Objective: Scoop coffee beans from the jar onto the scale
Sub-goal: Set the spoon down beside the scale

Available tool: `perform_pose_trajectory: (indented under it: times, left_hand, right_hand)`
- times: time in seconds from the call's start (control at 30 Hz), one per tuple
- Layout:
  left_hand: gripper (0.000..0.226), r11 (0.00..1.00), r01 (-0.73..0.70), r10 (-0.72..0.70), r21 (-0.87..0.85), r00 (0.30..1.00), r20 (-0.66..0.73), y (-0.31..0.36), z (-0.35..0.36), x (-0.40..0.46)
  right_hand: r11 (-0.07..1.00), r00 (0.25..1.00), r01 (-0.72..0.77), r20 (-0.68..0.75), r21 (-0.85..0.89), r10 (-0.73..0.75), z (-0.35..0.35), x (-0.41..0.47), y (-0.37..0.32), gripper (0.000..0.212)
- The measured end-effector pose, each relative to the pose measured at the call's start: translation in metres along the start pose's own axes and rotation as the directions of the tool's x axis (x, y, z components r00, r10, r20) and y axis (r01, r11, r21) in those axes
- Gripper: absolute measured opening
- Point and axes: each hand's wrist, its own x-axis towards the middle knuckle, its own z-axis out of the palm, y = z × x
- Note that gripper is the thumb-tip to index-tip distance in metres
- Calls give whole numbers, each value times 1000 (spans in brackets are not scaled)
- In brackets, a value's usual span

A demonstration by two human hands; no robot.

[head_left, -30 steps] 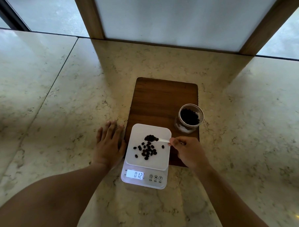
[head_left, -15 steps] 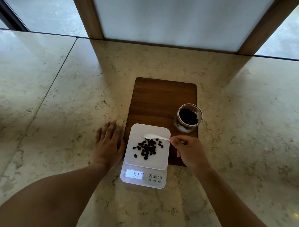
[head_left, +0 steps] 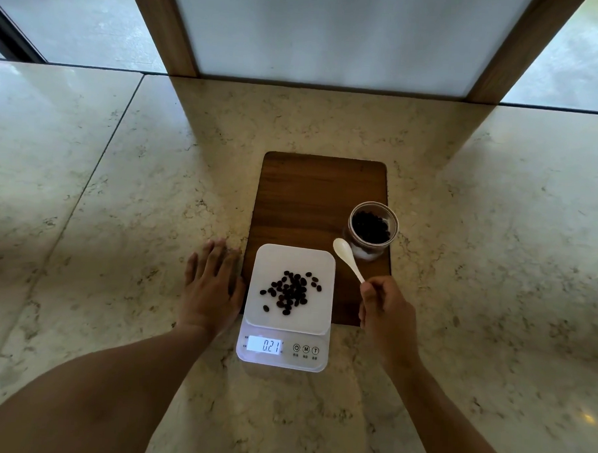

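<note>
A white digital scale point(head_left: 318, 261) stands at the near end of a dark wooden board point(head_left: 312, 192), its display reading 0.21. Several dark coffee beans point(head_left: 289, 292) lie scattered on its platform. An open glass jar point(head_left: 373, 229) with beans inside stands on the board's right edge, behind and right of the scale. My right hand point(head_left: 386, 310) pinches the handle of a white spoon point(head_left: 347, 257), whose empty bowl points up between the scale and the jar. My left hand point(head_left: 211, 286) rests flat on the counter, touching the scale's left side.
The marble counter point(head_left: 121, 184) stretches wide on both sides. A wood-framed white panel point(head_left: 333, 32) rises at the back edge, with glass to its left and right.
The spoon tipped its beans onto the scale, then swung right off the platform toward the jar. The display rose from 0.12 to 0.21. My left hand stayed put.
</note>
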Motion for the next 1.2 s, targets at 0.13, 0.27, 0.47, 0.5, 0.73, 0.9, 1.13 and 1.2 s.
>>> perform_pose_trajectory:
  times: [0.13,0.27,0.47,0.5,0.73,0.9,1.13,1.2]
  left_hand:
    - [61,1000,5,-6,10,1000,10,0,0,0]
    - [59,1000,2,-2,-3,1000,6,1,0,0]
    - [60,1000,7,-7,-3,1000,10,2,-2,0]
    - [61,1000,6,-6,-1,1000,10,3,-2,0]
    - [60,1000,27,-26,-16,1000,9,2,-1,1]
    - [59,1000,18,-18,-10,1000,-5,2,0,1]
    - [59,1000,18,-18,1,1000,20,-2,5,1]
    - [60,1000,16,-16,-6,999,29,-2,5,1]
  right_hand:
    - [995,999,-5,-46,-99,0,0,-13,17,11]
    - [987,993,-72,-108,-146,56,6,-23,31,8]
    - [966,952,-251,-199,-58,235,16,-27,29,7]
    - [968,953,-246,-198,-56,231,16,-28,29,7]
    - [977,979,-167,-141,-133,148,22,-44,27,5]
    - [968,989,-127,-106,-218,106,23,-49,22,12]
    - [952,975,-219,-91,-213,204,20,-42,17,12]
    - [947,974,-221,-93,-234,205,19,-40,17,11]
